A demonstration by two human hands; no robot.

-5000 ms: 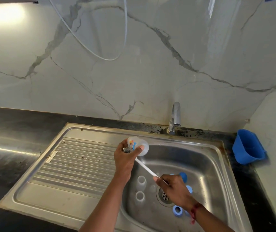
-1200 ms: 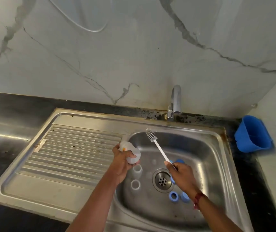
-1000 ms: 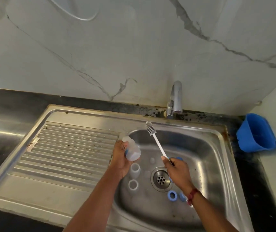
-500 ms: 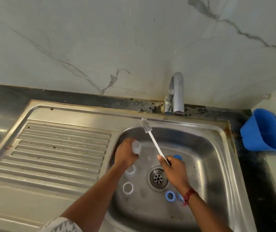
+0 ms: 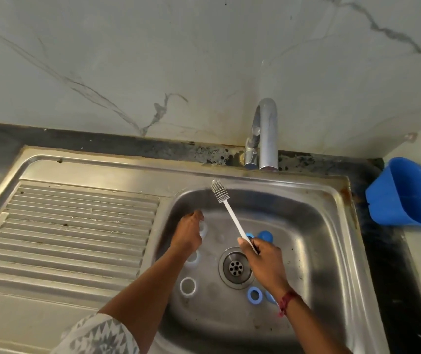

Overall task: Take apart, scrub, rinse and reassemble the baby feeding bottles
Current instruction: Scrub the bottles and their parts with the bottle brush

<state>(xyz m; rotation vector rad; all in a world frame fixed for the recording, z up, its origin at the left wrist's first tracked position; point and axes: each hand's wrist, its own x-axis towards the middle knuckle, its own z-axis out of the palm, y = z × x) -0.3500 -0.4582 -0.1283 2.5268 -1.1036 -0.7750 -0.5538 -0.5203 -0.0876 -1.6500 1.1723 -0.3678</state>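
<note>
Comparing with five seconds earlier, the bottle brush (image 5: 232,218) is no longer sitting inside the held bottle (image 5: 203,229); it is now standing clear of it, to the right. One second ago the left grip (image 5: 188,233) was carrying that bottle beside the drainboard (image 5: 76,226). It is now holding it low inside the sink (image 5: 306,181), against the left wall of the basin, near the centre of the frame. The left grip is grasping the bottle and covering most of it. The right grip (image 5: 265,261) is clenching the lower end of the brush handle, just right of the drain (image 5: 235,267).

Counting the parts:
- Clear bottle bodies: three. One is being held; two standing bottles (image 5: 188,286) are resting on the basin floor below the left grip, the upper one partly hidden by the left forearm (image 5: 153,282).
- Blue parts (image 5: 265,236): four. Two are lying above the right grip and two below it, with one of each pair partly hidden.
- One brush, one tap (image 5: 268,134), one blue tub (image 5: 406,195) at the right edge.

The brush's long axis is running diagonally, its bristle head pointing to the upper left, towards the back rim below the tap. The lower standing bottle is sitting upright, mouth up. The held bottle is blurring; its axis cannot be told.
</note>
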